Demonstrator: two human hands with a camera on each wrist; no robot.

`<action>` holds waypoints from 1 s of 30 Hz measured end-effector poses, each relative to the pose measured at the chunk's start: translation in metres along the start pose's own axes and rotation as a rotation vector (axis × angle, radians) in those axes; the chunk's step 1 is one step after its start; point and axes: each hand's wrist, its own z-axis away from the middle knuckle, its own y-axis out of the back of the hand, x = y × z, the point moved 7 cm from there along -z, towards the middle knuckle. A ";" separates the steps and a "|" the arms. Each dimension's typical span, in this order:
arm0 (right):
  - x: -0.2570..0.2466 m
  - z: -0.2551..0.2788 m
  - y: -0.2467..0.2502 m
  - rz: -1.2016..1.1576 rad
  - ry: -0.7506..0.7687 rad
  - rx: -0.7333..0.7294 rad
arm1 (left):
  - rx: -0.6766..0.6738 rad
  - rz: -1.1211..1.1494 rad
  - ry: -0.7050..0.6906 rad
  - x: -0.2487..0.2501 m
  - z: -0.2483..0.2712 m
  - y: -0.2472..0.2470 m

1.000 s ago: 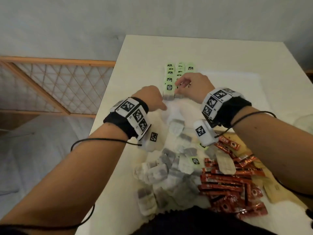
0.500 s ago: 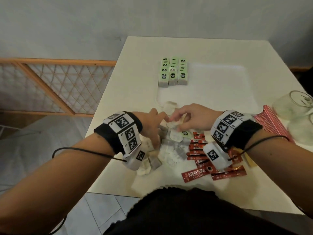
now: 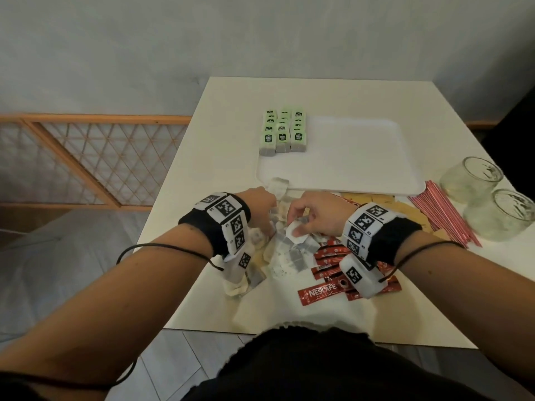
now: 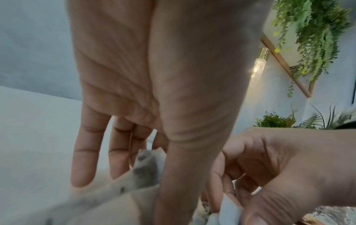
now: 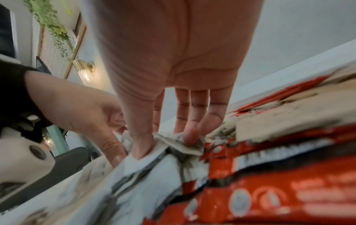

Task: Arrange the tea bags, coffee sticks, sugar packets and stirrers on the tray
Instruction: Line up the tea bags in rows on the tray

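The white tray (image 3: 347,169) holds rows of green-tagged tea bags (image 3: 282,136) in its far left corner. Loose tea bags (image 3: 289,253) lie heaped on the table in front of the tray. Both hands reach down into this heap. My left hand (image 3: 267,228) pinches a tea bag (image 4: 146,164) between thumb and fingers. My right hand (image 3: 293,227) pinches another tea bag (image 5: 179,144) with thumb and fingertips. Red coffee sticks (image 3: 321,293) lie under my right wrist. Brown sugar packets (image 3: 373,199) and red stirrers (image 3: 445,212) are to the right.
Two glass jars (image 3: 472,180) (image 3: 503,215) stand at the table's right edge beside the stirrers. Most of the tray's surface right of the tea bag rows is bare. A wooden lattice fence (image 3: 86,157) stands left of the table.
Both hands drew back from the tea bag rows on the tray to the loose heap near me. They have sunk deeper into it, and each now pinches a bag.
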 end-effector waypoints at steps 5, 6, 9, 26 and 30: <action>0.007 0.004 0.013 -0.128 -0.036 0.101 | 0.044 0.074 -0.029 0.001 0.003 0.012; 0.008 0.006 0.017 -0.186 -0.046 0.126 | 0.067 0.108 -0.029 -0.001 0.004 0.016; 0.010 0.007 0.029 -0.367 -0.049 0.202 | 0.171 0.391 0.001 -0.014 0.007 0.029; 0.011 -0.039 0.036 -0.735 -0.186 0.351 | 0.211 1.275 0.038 -0.036 0.001 0.009; 0.023 -0.060 0.038 -0.262 -0.284 0.262 | 0.337 1.168 0.232 -0.065 -0.005 0.013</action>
